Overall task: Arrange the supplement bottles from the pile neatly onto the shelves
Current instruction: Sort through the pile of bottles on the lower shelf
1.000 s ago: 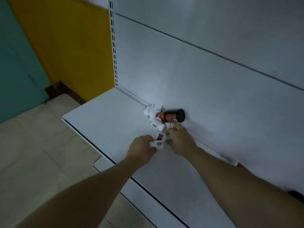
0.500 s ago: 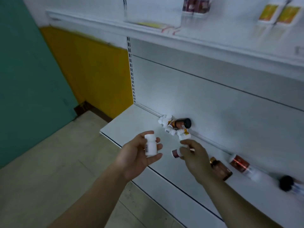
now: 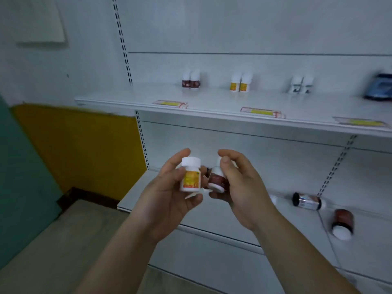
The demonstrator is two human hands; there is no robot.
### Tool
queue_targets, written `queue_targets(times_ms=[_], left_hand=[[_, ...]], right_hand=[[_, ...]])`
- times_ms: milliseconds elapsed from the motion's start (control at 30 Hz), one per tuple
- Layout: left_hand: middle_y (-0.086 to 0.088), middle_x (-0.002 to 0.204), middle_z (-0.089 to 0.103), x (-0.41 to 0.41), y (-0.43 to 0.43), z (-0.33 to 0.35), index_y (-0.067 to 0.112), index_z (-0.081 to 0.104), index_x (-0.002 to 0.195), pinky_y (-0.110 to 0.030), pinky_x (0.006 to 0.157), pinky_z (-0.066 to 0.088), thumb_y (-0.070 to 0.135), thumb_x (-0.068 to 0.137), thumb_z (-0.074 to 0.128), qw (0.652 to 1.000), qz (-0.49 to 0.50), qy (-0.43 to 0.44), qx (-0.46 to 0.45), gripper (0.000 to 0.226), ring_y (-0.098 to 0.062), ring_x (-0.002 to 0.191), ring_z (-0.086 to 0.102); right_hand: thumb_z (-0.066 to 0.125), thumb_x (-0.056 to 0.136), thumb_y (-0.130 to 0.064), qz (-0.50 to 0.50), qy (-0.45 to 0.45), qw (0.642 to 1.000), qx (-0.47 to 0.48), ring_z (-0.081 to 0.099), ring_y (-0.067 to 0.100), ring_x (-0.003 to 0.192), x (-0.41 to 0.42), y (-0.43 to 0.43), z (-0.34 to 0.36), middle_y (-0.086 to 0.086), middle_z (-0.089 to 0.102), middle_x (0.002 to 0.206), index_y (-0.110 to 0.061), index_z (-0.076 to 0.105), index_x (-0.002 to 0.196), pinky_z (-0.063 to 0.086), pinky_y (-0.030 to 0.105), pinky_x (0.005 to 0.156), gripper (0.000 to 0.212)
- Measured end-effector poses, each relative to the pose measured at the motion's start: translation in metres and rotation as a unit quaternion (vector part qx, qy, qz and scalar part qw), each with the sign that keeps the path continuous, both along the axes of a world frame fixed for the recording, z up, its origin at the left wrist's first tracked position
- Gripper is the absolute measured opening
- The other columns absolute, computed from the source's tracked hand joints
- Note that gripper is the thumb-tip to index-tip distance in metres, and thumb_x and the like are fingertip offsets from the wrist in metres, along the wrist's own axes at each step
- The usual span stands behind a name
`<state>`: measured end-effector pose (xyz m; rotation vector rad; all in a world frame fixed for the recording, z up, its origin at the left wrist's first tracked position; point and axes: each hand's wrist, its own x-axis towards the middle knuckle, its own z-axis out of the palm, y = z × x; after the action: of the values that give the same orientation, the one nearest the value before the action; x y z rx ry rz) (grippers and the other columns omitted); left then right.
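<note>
Above the lower white metal shelf, the left hand curls its fingers and thumb round an upright white plastic bottle with a yellow-orange label. Just beside it, the right hand grips a tilted white bottle with a dark red label. A black-capped bottle and a brown bottle with a white cap lie on the lower shelf. On the upper white shelf stand three pairs of small bottles: red-labelled, yellow-labelled and pale-labelled.

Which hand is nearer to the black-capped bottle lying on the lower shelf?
Right. The right hand, holding a red-label bottle, is left of the black-capped bottle; the left hand, holding a yellow-label bottle, is farther left.
</note>
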<state>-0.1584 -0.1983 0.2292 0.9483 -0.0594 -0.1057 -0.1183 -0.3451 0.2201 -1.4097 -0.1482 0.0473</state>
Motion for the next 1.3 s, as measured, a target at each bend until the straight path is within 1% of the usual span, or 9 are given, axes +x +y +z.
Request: queue_targets(times_ms=[133,300,500,600,733,867,967,1100,1300], left_hand=[[-0.011,0.094,0.072,-0.007,-0.018,0.033,0.022,0.058,0.115,-0.027,0.059,0.053,0.016,0.098,0.033,0.998,-0.011,-0.038,0.041,0.03,-0.019,0.074,0.067],[-0.008,0.091,0.067,-0.001,-0.048,0.069,0.023,0.059,0.11,-0.028,0.064,0.053,0.005,0.095,0.039,0.993,-0.031,-0.094,0.07,0.031,-0.02,0.077,0.066],[-0.011,0.097,0.063,0.034,-0.095,0.088,0.023,0.061,0.11,-0.031,0.066,0.058,-0.004,0.092,0.044,0.986,-0.036,-0.113,0.118,0.037,-0.024,0.086,0.062],[-0.007,0.103,0.066,0.055,-0.113,0.089,0.024,0.06,0.109,-0.036,0.08,0.056,-0.006,0.09,0.05,0.973,-0.002,-0.124,0.193,0.036,-0.022,0.085,0.063],[-0.001,0.11,0.066,0.09,-0.12,0.095,0.027,0.057,0.106,-0.035,0.09,0.052,-0.001,0.086,0.062,0.925,0.082,-0.145,0.34,0.035,-0.021,0.094,0.066],[0.01,0.102,0.059,0.127,-0.115,0.099,0.029,0.054,0.111,-0.019,0.059,0.043,0.005,0.085,0.065,0.866,0.147,-0.154,0.453,0.037,-0.006,0.076,0.06],[0.016,0.093,0.052,0.157,-0.107,0.1,0.027,0.052,0.114,-0.009,0.052,0.042,0.007,0.086,0.064,0.838,0.165,-0.149,0.498,0.037,0.001,0.071,0.054],[0.006,0.1,0.052,0.206,-0.09,0.1,0.025,0.052,0.119,-0.014,0.059,0.041,0.01,0.086,0.063,0.806,0.147,-0.147,0.554,0.037,-0.007,0.074,0.052],[-0.002,0.11,0.056,0.277,-0.069,0.109,0.021,0.048,0.125,-0.017,0.062,0.039,0.009,0.085,0.063,0.729,0.065,-0.194,0.653,0.045,-0.016,0.084,0.052]], right_hand=[[0.043,0.101,-0.028,-0.02,-0.035,0.998,0.042,0.061,0.02,0.067,-0.015,-0.023,0.038,0.014,0.061,0.094,-0.026,0.065,0.098,0.049,0.028,0.052,0.022],[0.034,0.1,-0.013,0.007,-0.048,0.993,0.108,0.057,0.023,0.064,-0.02,-0.061,0.079,0.015,0.058,0.087,-0.02,0.061,0.105,0.046,0.029,0.051,0.028],[0.038,0.098,-0.008,-0.02,-0.06,0.995,0.072,0.058,0.023,0.064,-0.004,-0.114,0.102,0.018,0.061,0.092,-0.023,0.057,0.107,0.046,0.03,0.054,0.026],[0.042,0.096,-0.007,-0.021,-0.06,0.997,0.044,0.059,0.023,0.066,0.013,-0.135,0.105,0.014,0.062,0.092,-0.023,0.06,0.102,0.048,0.032,0.058,0.024],[0.051,0.092,-0.005,-0.013,-0.079,0.997,-0.023,0.062,0.021,0.071,0.045,-0.151,0.108,0.009,0.06,0.091,-0.026,0.062,0.103,0.051,0.032,0.064,0.027],[0.055,0.09,-0.007,-0.017,-0.085,0.992,-0.087,0.062,0.017,0.072,0.082,-0.151,0.112,0.004,0.059,0.09,-0.028,0.059,0.11,0.054,0.033,0.071,0.029],[0.058,0.089,-0.015,-0.041,-0.103,0.976,-0.188,0.06,0.019,0.082,0.114,-0.144,0.116,0.0,0.059,0.096,-0.031,0.055,0.118,0.052,0.035,0.081,0.033],[0.057,0.089,-0.014,-0.054,-0.114,0.957,-0.261,0.066,0.012,0.08,0.158,-0.126,0.122,-0.004,0.062,0.091,-0.023,0.047,0.131,0.046,0.018,0.068,0.045],[0.055,0.093,-0.013,-0.064,-0.094,0.914,-0.388,0.049,0.001,0.069,0.211,-0.1,0.126,-0.009,0.051,0.08,-0.019,0.042,0.137,0.037,0.014,0.058,0.047]])
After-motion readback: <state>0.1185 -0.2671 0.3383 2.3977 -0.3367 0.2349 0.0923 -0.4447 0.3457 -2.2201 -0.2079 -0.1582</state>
